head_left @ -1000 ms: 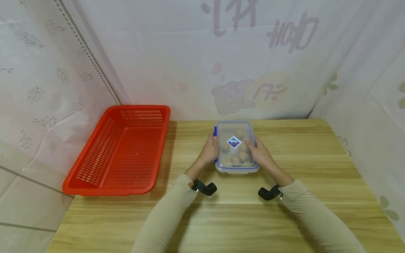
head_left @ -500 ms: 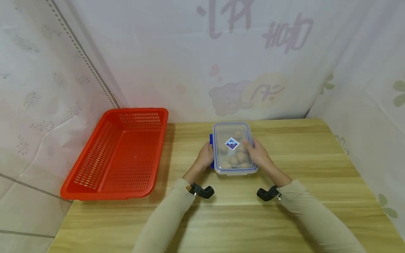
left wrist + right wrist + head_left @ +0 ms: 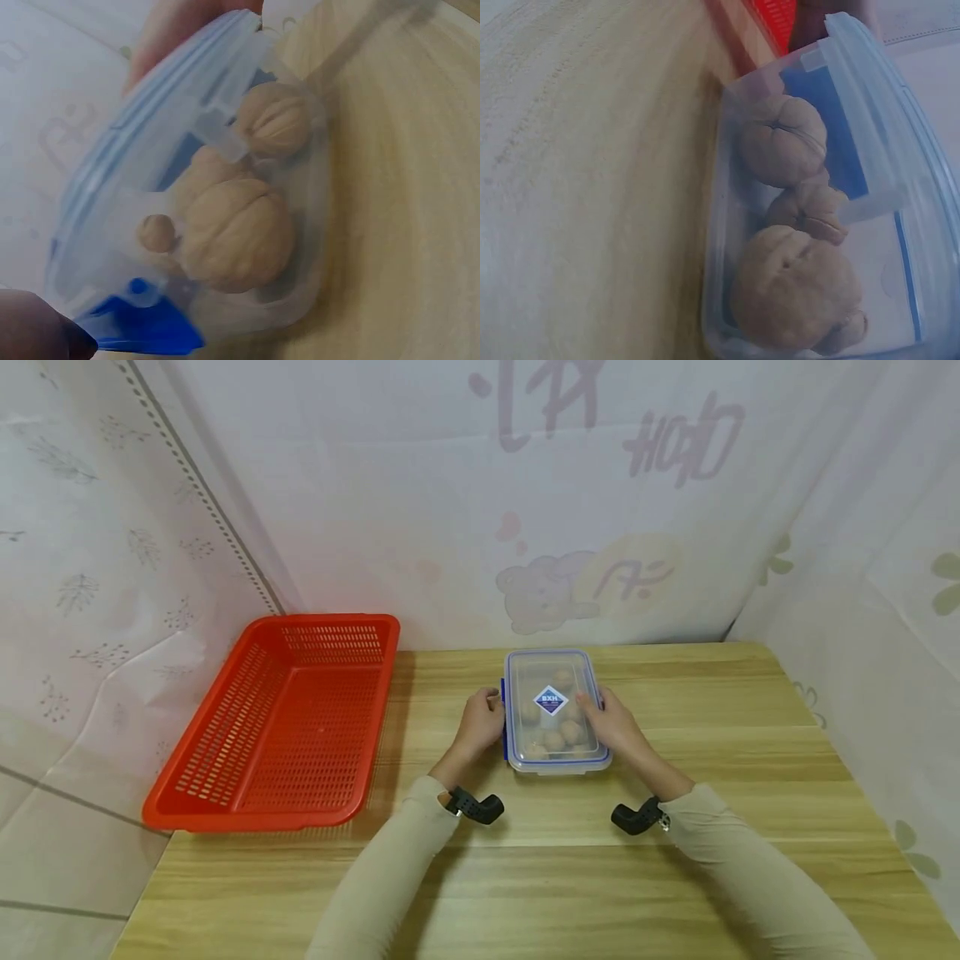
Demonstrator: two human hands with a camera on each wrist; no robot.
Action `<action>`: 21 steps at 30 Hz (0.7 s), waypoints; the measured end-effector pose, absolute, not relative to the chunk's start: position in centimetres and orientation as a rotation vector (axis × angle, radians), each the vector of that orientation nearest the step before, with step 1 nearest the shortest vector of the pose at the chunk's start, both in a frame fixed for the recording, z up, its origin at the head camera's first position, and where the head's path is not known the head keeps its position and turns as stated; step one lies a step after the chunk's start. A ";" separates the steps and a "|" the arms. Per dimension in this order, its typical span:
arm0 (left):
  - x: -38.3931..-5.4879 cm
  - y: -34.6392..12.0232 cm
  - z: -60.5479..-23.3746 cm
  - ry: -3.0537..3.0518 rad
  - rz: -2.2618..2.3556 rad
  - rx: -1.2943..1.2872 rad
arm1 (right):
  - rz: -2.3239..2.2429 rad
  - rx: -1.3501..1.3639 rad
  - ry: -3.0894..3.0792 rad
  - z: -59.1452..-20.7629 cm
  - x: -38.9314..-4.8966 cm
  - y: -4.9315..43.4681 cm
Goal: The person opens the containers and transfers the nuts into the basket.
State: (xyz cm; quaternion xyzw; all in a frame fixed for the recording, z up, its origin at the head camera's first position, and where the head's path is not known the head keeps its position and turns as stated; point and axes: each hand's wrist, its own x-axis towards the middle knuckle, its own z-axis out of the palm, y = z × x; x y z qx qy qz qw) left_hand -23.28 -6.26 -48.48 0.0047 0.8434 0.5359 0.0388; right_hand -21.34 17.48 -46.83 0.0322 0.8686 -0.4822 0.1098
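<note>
A clear plastic food container (image 3: pixel 552 739) with a blue-rimmed lid lies on the wooden table in front of me. Light-brown, seamed round things like walnuts (image 3: pixel 795 289) show through its walls. My right hand (image 3: pixel 617 723) grips the container's right side, its thumb on the lid near the diamond label (image 3: pixel 551 700). On the opposite side, my left hand (image 3: pixel 480 723) has curled fingers at the long blue latch (image 3: pixel 505 718), which stands out from the wall. In the left wrist view the thumb (image 3: pixel 34 330) touches the latch's end; the other left fingers are hidden.
A red perforated plastic basket (image 3: pixel 322 710) stands on the left of the table (image 3: pixel 697 877). Printed white cloth (image 3: pixel 420 510) hangs behind and along both sides. Each wrist wears a black camera strap.
The blue latch on the left side has swung outward from the container. My left hand has shifted slightly left along it. The right hand keeps its grip.
</note>
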 end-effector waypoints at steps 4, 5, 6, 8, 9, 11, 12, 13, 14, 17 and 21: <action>-23.2 -6.9 -47.4 2.599 1.644 -0.004 | -1.400 0.090 2.627 -46.5 -21.2 17.9; -23.1 -7.1 -47.1 2.575 1.652 -0.012 | -1.398 0.093 2.648 -46.4 -21.1 18.1; -23.0 -7.3 -46.8 2.548 1.662 -0.020 | -1.399 0.081 2.672 -46.3 -21.0 18.2; -22.8 -7.5 -46.2 2.480 1.685 -0.026 | -1.373 0.056 2.720 -46.1 -20.9 18.5; -22.8 -7.7 -46.0 2.442 1.696 -0.022 | -1.361 0.043 2.734 -45.9 -20.8 18.7; -22.5 -7.8 -45.4 2.390 1.697 0.011 | -1.328 0.011 2.750 -45.5 -20.7 19.0; -22.4 -7.9 -45.1 2.376 1.688 0.034 | -1.312 -0.007 2.753 -45.3 -20.7 19.1; -22.3 -7.9 -44.9 2.364 1.676 0.058 | -1.295 -0.017 2.753 -45.2 -20.6 19.3; -22.1 -7.9 -44.7 2.355 1.661 0.074 | -1.283 -0.034 2.753 -45.0 -20.5 19.4; -21.7 -7.8 -44.2 2.338 1.628 0.114 | -1.259 -0.071 2.739 -44.6 -20.2 19.7; -21.3 -7.5 -44.0 2.352 1.581 0.144 | -1.251 -0.092 2.718 -44.4 -20.0 19.8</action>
